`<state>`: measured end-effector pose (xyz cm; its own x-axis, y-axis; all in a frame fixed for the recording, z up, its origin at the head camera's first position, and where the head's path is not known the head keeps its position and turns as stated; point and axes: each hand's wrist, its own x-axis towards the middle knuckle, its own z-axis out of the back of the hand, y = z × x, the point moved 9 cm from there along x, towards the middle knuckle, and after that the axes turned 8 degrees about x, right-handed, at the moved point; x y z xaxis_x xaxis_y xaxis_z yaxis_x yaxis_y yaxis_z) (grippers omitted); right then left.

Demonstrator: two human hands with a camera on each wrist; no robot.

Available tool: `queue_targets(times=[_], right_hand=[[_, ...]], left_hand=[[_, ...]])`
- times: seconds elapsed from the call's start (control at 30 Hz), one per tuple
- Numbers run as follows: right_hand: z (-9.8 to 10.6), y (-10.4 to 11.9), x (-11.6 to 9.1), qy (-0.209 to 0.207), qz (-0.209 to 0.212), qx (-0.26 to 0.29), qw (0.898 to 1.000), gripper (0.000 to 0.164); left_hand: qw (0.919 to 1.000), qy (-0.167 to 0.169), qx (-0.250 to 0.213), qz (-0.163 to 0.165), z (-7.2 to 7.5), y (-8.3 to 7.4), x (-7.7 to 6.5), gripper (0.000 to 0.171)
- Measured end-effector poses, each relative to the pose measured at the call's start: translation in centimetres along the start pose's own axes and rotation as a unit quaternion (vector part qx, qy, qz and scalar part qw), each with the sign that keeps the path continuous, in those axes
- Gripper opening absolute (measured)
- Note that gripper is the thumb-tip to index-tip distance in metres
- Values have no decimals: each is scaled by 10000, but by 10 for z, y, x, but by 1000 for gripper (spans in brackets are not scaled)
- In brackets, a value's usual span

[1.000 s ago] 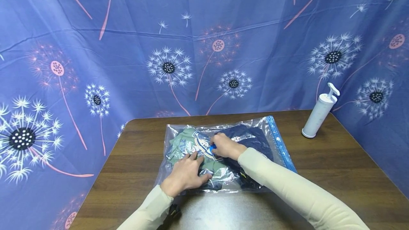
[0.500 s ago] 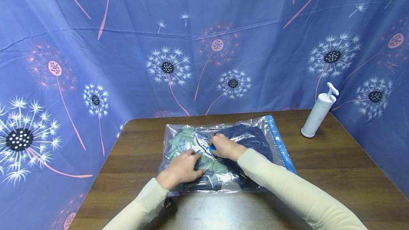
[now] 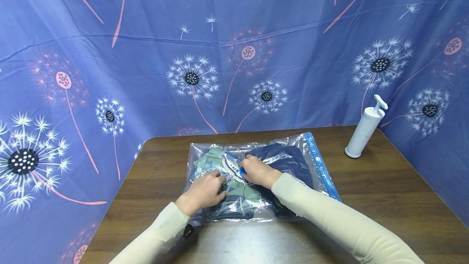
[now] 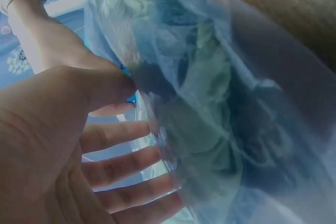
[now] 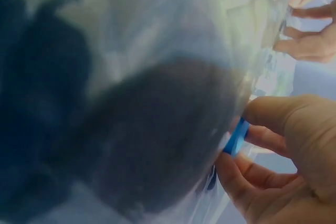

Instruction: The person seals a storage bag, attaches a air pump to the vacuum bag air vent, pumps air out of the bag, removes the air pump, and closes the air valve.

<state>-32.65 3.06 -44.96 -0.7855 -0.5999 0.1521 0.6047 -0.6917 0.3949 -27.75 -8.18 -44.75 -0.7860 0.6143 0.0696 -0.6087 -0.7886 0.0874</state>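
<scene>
Fingers spread and fairly straight, my left hand (image 3: 203, 190) touches the clear plastic bag (image 3: 314, 162) without clasping anything. Under that hand and just beyond it lies a pale green garment (image 3: 211, 160), its curved blue and white print (image 3: 231, 165) readable as a badge shape through the film. Next to the print, I pinch a small blue cap (image 5: 237, 137) with my right hand (image 3: 259, 171). To the right, dark navy clothing (image 3: 291, 160) bunches inside the bag, which lies flat on the brown table (image 3: 384, 190), wrinkled and glossy, a bright blue zip strip (image 3: 322, 168) along its right edge. Further right stands a white pump (image 3: 362, 133).

From above, only a sliver of the cap shows; my right wrist view reveals it held between thumb and fingers. My left wrist view shows what the head view hides: the palm side, with fingertips meeting the creased film.
</scene>
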Motion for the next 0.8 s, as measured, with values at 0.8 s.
queue_targets(times=[0.8], right_hand=[[1, 6, 4, 316, 508, -191, 9980, 9]], left_hand=[[9993, -112, -282, -234, 4, -9, -3, 24]])
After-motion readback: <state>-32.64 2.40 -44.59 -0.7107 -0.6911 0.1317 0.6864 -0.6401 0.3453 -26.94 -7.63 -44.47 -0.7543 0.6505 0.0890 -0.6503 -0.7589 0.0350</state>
